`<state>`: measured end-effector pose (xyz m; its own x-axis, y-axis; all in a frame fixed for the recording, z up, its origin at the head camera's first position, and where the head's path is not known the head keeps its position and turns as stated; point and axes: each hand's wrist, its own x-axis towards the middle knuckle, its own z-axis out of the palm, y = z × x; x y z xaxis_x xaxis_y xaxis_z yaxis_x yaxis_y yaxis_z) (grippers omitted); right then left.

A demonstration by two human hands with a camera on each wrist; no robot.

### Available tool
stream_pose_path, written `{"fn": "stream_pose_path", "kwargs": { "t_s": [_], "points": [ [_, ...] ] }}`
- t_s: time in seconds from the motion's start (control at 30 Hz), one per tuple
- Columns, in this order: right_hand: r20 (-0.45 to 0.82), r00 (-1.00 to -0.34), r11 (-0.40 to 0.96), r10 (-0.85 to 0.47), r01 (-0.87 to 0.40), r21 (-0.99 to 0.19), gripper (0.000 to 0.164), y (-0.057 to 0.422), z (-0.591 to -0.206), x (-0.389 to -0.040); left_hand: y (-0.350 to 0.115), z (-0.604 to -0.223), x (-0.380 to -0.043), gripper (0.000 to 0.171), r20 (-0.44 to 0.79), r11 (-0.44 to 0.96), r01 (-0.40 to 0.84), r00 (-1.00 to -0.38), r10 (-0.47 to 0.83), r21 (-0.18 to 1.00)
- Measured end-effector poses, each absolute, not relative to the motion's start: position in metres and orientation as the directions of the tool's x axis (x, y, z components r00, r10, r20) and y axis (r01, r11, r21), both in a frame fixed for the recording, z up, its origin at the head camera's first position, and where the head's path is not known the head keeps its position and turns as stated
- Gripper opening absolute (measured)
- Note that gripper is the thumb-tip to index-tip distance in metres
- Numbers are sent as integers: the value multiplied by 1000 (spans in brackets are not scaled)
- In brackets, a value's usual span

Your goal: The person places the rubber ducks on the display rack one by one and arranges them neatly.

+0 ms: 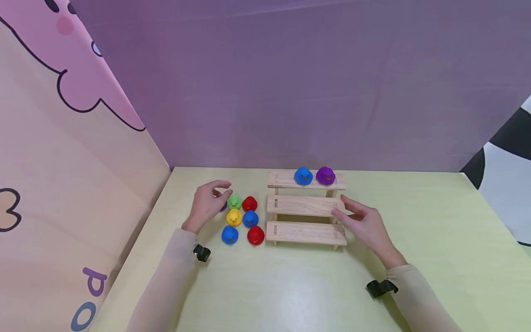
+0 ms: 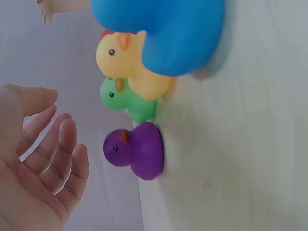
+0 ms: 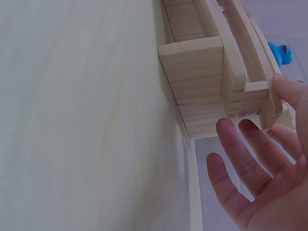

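Note:
My left hand hovers over a purple rubber duck at the back left of the duck group, its fingers loosely bent and holding nothing. In the left wrist view the purple duck stands apart from the fingertips. Beside it are a green duck and a yellow duck. My right hand holds the right end of the middle step of a three-step wooden stand between thumb and fingers. On the stand's top step sit a blue duck and another purple duck.
More ducks stand left of the stand: a red one at the back, a blue one in the middle, and a blue one and a red one in front. A purple cloth wall rises behind the table.

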<state>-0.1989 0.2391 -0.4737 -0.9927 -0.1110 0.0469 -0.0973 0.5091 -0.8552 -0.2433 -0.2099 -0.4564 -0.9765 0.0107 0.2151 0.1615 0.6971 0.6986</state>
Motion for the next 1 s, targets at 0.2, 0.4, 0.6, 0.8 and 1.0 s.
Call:
{"fn": "stream_pose_path", "kwargs": {
  "t_s": [0.2,0.4,0.6,0.8,1.0],
  "points": [
    [51,-994,512,-100,-95,-854,69,239,-476,-199,-220,-462,-238,34,186,695,115,-982,-27,709],
    [52,-994,515,-96,-94,-852,69,240,-476,-200,-226,-468,-235,34,150,687,92,-988,-24,721],
    [48,-993,502,-111,-97,-859,66,239,-477,-201,-230,-473,-232,34,119,705,66,-993,-26,706],
    [48,-993,508,-107,-96,-856,66,239,-477,-200,-235,-476,-230,34,95,710,45,-995,-30,703],
    [42,-994,511,-97,-86,-855,68,239,-477,-199,-240,-481,-230,36,43,714,-5,-998,-50,700]
  ]
}}
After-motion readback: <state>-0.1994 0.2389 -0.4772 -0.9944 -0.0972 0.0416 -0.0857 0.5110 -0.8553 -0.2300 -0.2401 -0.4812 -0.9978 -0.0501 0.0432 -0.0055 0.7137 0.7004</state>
